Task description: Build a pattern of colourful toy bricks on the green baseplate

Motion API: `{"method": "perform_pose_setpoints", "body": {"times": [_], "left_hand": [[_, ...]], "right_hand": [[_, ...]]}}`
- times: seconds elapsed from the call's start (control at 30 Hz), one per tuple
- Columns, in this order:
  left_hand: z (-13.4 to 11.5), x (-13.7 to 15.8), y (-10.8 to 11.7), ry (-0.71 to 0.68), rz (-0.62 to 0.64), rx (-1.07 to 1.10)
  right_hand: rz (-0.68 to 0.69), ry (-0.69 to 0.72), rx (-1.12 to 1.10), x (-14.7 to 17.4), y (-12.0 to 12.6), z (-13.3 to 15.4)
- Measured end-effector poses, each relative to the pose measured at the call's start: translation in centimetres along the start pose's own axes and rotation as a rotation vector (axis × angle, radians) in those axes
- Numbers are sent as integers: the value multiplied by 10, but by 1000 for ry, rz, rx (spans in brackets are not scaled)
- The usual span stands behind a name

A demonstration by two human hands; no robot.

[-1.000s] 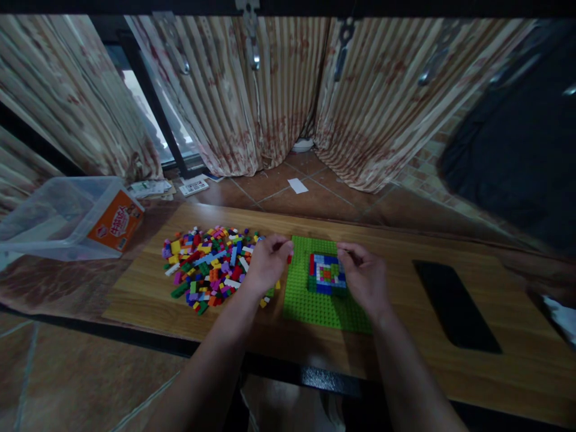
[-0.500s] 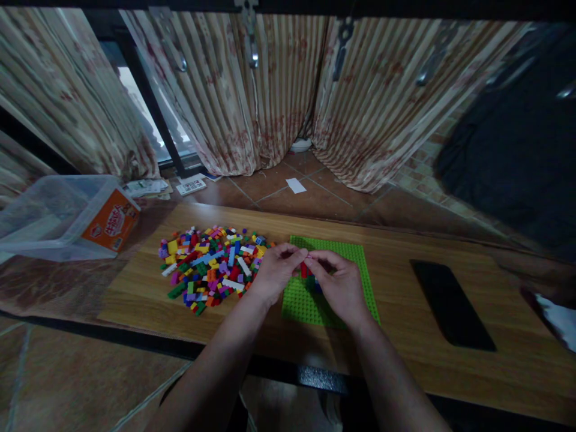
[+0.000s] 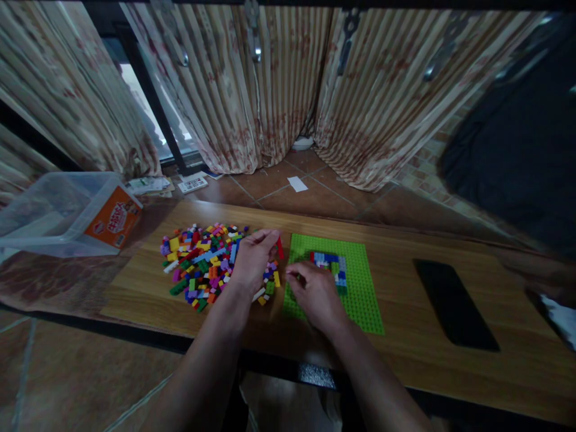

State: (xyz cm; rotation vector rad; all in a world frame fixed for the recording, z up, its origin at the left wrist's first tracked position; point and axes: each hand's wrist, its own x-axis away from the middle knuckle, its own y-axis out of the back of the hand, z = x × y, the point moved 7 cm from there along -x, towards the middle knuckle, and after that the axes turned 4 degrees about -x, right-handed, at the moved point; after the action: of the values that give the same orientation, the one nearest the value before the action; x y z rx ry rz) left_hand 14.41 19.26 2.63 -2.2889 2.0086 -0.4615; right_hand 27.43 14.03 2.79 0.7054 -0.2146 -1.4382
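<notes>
My left hand (image 3: 252, 257) is over the right side of a pile of loose toy bricks (image 3: 211, 270), pinching a long red brick (image 3: 281, 248) that points down from the fingertips. My right hand (image 3: 316, 292) hovers above the left part of a green baseplate (image 3: 360, 300), its thumb and forefinger closed together. Whatever those fingertips hold, if anything, is too small to make out. Beyond the right hand, a low block of blue, grey, green and red bricks (image 3: 336, 260) stands on the baseplate, partly hidden by that hand.
A black flat slab (image 3: 454, 306) lies on the wooden table (image 3: 396, 366) at the right. A clear plastic bin (image 3: 58, 243) with an orange label stands at the far left. Striped curtains (image 3: 279, 90) hang behind, and a white paper (image 3: 297, 183) lies on the floor tiles.
My hands were together over the baseplate with red brick between them. Now they are apart: the left has moved left with the red brick, and the right has shifted slightly left, uncovering the brick block.
</notes>
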Motion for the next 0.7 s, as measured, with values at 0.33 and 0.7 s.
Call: {"method": "perform_pose_setpoints", "body": {"times": [0.33,0.7], "left_hand": [[11,6,-15,63,180,-138],[20,17,-38,58,342,-249]], "right_hand": [[-94,-56,-133,-1,22,-4],[75,-19,-122,0,39,-6]]}}
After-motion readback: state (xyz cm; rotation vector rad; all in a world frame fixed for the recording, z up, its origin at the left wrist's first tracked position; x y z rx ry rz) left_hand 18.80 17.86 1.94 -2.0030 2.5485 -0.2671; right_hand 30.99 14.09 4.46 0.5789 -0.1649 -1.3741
